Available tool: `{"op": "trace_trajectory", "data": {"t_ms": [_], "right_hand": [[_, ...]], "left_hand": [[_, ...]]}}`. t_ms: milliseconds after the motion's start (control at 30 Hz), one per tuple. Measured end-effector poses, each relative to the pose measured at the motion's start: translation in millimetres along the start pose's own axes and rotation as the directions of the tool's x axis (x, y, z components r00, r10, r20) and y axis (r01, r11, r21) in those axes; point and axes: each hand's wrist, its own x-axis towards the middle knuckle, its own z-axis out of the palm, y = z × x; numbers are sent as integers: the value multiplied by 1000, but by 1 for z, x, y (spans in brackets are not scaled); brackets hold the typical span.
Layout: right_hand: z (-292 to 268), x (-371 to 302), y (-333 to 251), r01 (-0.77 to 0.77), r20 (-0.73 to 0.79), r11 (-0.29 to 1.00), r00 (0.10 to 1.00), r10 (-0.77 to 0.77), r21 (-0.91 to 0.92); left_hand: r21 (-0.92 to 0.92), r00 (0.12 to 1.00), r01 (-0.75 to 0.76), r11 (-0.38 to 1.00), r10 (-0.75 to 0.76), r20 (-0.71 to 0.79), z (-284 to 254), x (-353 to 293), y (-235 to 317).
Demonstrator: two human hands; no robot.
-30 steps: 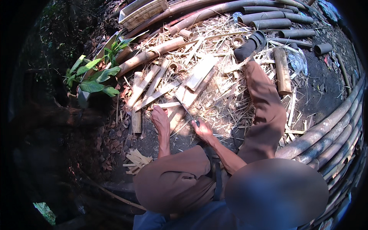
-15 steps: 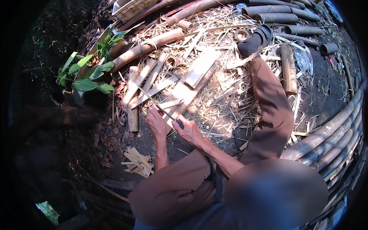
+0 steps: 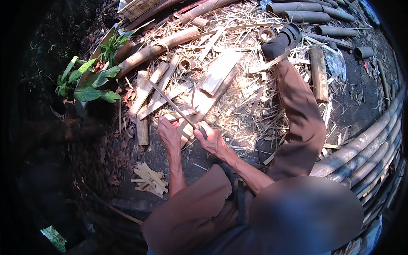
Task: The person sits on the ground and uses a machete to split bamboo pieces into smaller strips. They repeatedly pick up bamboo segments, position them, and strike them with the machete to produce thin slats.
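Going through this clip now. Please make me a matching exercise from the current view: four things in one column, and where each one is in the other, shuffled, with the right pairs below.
Things
1. Knife
2. Small pile of strips
3. Leafy plant
4. Clear plastic

Places
A. Right of the dark shoe
B. Far left, beside deep shade
C. Gripped in the right hand
D. Beside the left forearm

Pairs: 1-C, 2-D, 3-B, 4-A

The scene is viewed from above by one head-worn fisheye camera, pointed steeply down and forward. The left hand (image 3: 169, 132) and right hand (image 3: 210, 139) are framed near the middle at fairly close range; the ground (image 3: 361, 91) is taken in widely around them.
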Motion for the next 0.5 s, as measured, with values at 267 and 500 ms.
{"op": "trace_trajectory", "data": {"t_ms": [267,500], "right_hand": [[6,19,97,-501,84,843,865,495,196],[5,14,41,-71,-16,997,997,71,6]], "left_hand": [[-130,996,90,987,-88,17,0,3,-8],[-187,995,94,978,-96,0,-7,10,-22]]}}
